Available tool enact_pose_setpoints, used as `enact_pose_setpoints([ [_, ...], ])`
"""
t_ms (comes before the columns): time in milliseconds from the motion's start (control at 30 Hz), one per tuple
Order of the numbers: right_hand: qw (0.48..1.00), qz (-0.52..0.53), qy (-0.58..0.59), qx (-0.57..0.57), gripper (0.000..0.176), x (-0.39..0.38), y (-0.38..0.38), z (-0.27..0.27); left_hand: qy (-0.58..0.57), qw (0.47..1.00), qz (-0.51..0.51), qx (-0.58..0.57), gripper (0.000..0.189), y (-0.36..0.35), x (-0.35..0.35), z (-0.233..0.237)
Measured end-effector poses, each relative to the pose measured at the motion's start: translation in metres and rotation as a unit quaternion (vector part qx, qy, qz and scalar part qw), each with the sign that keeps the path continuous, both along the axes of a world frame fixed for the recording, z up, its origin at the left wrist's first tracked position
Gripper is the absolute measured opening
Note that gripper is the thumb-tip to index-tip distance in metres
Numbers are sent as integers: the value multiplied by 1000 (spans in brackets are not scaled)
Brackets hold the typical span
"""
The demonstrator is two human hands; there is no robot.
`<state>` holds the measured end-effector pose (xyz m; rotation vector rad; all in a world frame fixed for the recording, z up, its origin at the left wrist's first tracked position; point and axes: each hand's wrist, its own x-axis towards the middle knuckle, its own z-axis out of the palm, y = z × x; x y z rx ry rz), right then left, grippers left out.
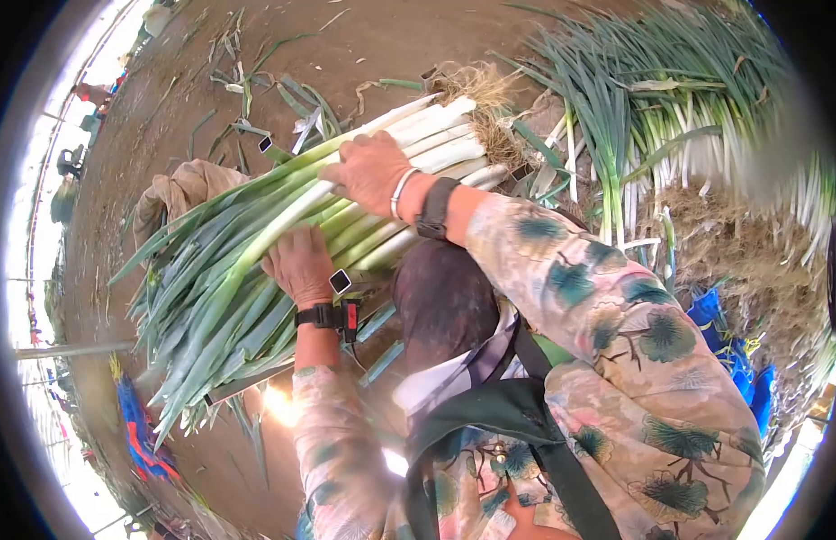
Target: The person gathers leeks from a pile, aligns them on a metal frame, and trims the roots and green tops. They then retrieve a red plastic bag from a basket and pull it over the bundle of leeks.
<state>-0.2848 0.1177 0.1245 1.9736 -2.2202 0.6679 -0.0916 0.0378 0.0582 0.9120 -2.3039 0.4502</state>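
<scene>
A thick bundle of large green onions (418,148) lies slantwise before me, white root ends at the upper right and green leaves at the lower left. My right hand (375,173) is on top of the white part, its fingers closed on one stalk (296,213) that lies across the others. Lower down, my left hand (301,263) rests with bent fingers around the same stalk, where it turns green. The fingertips of both hands are partly hidden. Small holders with white square faces (341,282) show at the bundle's sides.
A large heap of green onions (679,99) lies at the upper right, roots towards me. Loose leaves (301,99) litter the dirt floor. A brown cloth (179,193) sits behind the bundle, blue plastic (751,378) at the right. My dark-covered knee (445,297) is close to the bundle.
</scene>
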Motion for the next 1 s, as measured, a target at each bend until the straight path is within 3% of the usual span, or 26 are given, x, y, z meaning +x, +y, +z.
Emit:
enact_pose_setpoints([
  [67, 999, 6, -19, 33, 26, -2, -7, -15, -28, 998, 36, 34, 16, 1, -1, 0],
  [333, 988, 0, -141, 70, 33, -14, -8, -61, 26, 1000, -10, 6, 13, -1, 2, -13],
  [433, 983, 3, -158, 94, 35, -16, -9, -55, 48, 997, -17, -56, 21, 1, -7, -1],
  [533, 977, 26, -166, 128, 35, -27, -15, -56, -63, 997, -12, -43, 27, -12, -5, -9],
  [600, 961, 55, -227, 150, 35, -41, -8, -47, -74, 996, -13, 55, 25, -20, 1, -15],
  [667, 947, 69, -290, 117, 38, -67, 26, -12, -48, 995, -33, 79, 18, -22, 5, -14],
  [733, 952, 59, -299, 11, 38, -106, 70, 0, -59, 993, -15, 103, 15, -22, 2, -9],
  [800, 922, -32, -385, -23, 39, -144, 139, 14, -62, 992, 1, 109, 13, -20, 0, -3],
  [867, 914, -179, -361, -45, 40, -189, 207, -16, -61, 993, 6, 98, 13, -16, -3, -1],
  [900, 889, -234, -388, -70, 42, -215, 244, -56, -69, 993, 12, 99, 13, -17, -3, -3],
  [933, 830, -305, -460, -77, 43, -229, 286, -79, -71, 993, 15, 96, 13, -18, -3, -4],
  [1000, 786, -463, -408, -44, 47, -256, 375, -164, -73, 993, 24, 88, 14, -18, -4, -6],
])
